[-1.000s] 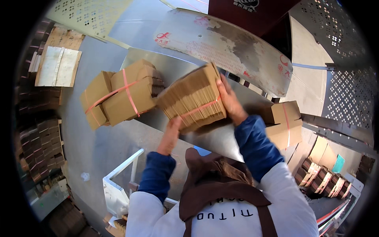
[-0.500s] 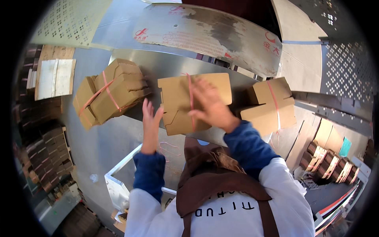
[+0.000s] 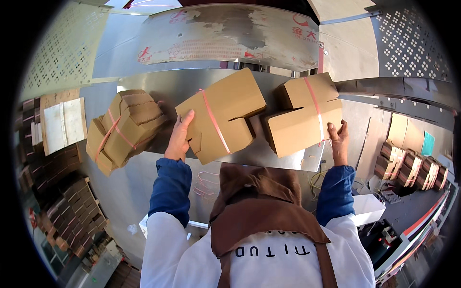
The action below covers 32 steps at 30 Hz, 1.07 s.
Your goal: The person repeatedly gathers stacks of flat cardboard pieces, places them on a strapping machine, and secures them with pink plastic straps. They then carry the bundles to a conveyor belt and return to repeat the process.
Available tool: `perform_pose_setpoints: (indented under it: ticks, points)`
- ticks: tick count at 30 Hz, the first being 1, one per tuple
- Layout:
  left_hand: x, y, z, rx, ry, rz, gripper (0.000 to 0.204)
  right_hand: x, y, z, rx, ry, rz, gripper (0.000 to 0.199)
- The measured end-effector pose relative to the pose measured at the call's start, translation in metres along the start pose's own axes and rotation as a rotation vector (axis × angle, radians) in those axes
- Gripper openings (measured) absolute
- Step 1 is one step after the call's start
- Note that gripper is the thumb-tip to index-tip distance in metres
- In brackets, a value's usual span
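Note:
Three strapped bundles of flat brown cardboard blanks lie in a row on a shiny metal table (image 3: 185, 79). My left hand (image 3: 180, 138) grips the left edge of the middle bundle (image 3: 230, 117), thumb against its side. That bundle lies tilted, with a pink strap (image 3: 214, 120) around it. At the right edge of the right bundle (image 3: 297, 122), my right hand (image 3: 339, 139) has its fingers curled against the cardboard, close to the strap's loose end. Part of its grip is hidden. The left bundle (image 3: 132, 127), two strapped stacks side by side, touches neither hand.
A stained metal panel (image 3: 230, 38) rises behind the table. Stacks of brown cardboard (image 3: 77, 218) stand at the left, and more strapped bundles (image 3: 408, 165) lie at the right. Loose pink straps (image 3: 205, 185) hang below the table's front edge.
My right hand has left the middle bundle for the right bundle's far edge. My left hand has come onto the middle bundle, which is now turned counterclockwise. The whole view has shifted.

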<state>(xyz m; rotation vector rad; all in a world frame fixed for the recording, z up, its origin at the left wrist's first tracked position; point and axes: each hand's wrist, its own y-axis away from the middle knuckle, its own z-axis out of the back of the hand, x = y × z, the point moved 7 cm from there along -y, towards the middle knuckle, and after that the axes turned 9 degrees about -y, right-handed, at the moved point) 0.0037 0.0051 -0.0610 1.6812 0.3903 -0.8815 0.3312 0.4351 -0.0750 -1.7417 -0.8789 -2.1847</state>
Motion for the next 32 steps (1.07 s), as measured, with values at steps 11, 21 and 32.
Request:
perform_pose_setpoints:
  ticks: [11, 21, 32]
  points:
    - [-0.001, 0.014, -0.060, 0.036, -0.070, -0.101, 0.066, 0.021, 0.025, -0.017, -0.103, 0.184, 0.071, 0.062]
    - [0.000, 0.026, -0.064, 0.098, -0.020, -0.193, 0.061, 0.024, 0.021, 0.003, 0.100, 0.247, -0.068, 0.055]
    - [-0.042, -0.059, -0.053, 0.124, -0.149, -0.215, 0.063, 0.038, -0.014, -0.053, -0.012, 0.342, -0.066, 0.057]
